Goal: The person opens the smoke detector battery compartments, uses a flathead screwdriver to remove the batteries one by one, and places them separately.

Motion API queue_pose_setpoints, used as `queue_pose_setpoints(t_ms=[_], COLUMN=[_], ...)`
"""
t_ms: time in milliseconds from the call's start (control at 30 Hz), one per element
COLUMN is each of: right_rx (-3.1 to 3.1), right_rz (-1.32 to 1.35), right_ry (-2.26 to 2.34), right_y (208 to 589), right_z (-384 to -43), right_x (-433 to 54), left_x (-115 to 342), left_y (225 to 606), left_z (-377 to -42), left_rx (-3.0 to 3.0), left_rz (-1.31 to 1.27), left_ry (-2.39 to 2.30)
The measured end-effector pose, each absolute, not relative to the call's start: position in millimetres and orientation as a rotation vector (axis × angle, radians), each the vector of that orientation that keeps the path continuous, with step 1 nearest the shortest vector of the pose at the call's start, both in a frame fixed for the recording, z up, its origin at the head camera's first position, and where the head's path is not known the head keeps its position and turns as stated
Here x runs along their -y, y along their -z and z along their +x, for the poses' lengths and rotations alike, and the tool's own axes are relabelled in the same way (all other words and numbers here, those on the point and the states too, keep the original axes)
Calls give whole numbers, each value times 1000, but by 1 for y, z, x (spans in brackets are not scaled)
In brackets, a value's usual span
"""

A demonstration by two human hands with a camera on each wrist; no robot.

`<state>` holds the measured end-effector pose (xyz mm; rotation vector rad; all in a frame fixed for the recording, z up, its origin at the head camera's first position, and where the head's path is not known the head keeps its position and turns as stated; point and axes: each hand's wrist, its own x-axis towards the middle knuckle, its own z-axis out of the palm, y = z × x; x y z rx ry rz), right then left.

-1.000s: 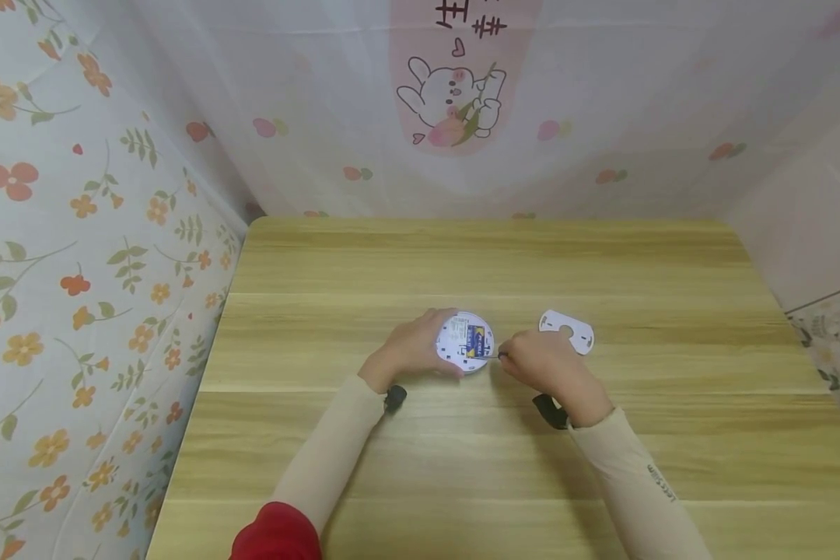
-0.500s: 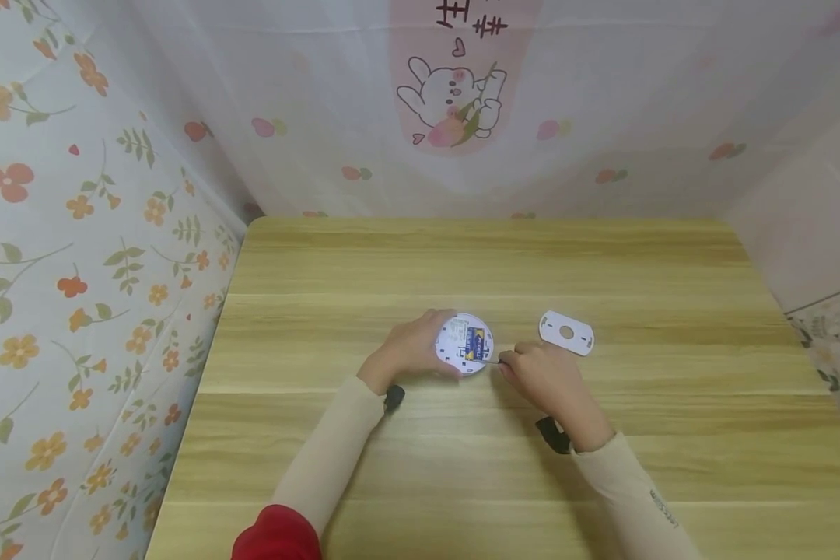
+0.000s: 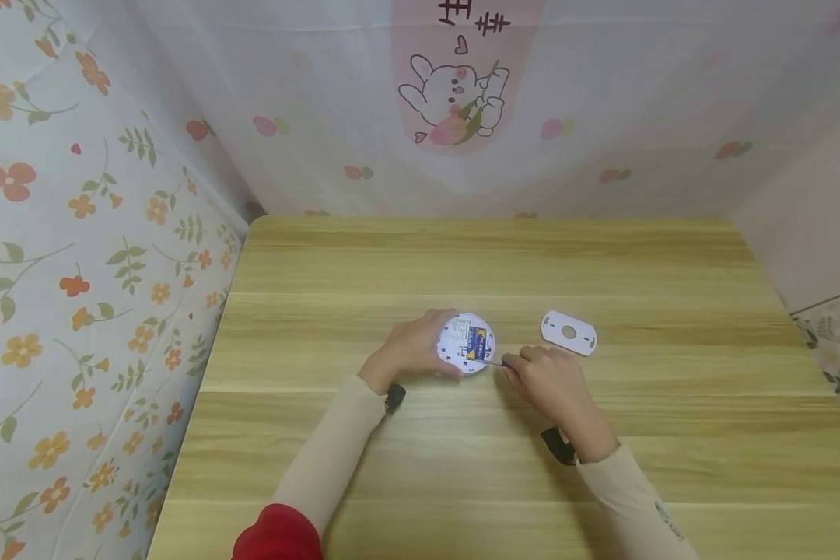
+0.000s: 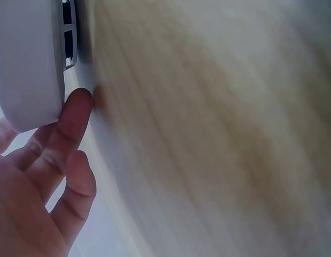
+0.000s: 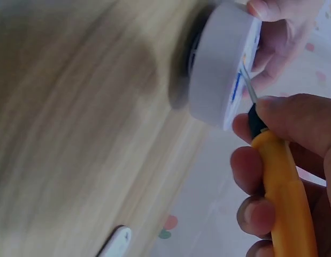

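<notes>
A round white smoke detector point(image 3: 451, 359) lies back side up over the table, a blue and yellow battery point(image 3: 481, 342) set in its face. My left hand point(image 3: 411, 346) grips it by the left rim, thumb and fingers spread around its edge. In my right hand point(image 3: 547, 379) is a screwdriver point(image 5: 284, 187) with an orange and black handle, held in curled fingers. Its thin metal shaft point(image 5: 249, 85) reaches to the detector's face beside the battery's lower edge. From the left wrist view, the detector's white side wall point(image 4: 27, 64) rests against the fingers.
A white oval mounting plate point(image 3: 554, 330) with a round central hole lies on the wooden table point(image 3: 364, 272), just beyond my right hand. Printed cloth point(image 3: 308, 101) hangs behind the table and floral cloth point(image 3: 112, 311) along its left.
My right hand has drawn slightly down toward me, uncovering the mounting plate, and the screwdriver tip has shifted a little along the battery edge. My left hand keeps its grip on the detector.
</notes>
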<state>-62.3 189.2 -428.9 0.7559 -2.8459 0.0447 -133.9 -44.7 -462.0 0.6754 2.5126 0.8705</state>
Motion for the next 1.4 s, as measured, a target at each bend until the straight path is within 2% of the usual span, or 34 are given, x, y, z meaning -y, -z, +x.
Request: queue_pose_setpoints(t_ms=[800, 1400], right_rx=[2784, 2864], right_rz=[634, 606], right_ry=[-266, -279], right_y=[452, 454], right_z=[-44, -48], right_x=[-190, -190], left_x=[48, 48], left_y=[465, 461], left_z=[-133, -132], left_rx=[-2495, -2481], left_rz=[639, 626], left_ry=[-896, -922])
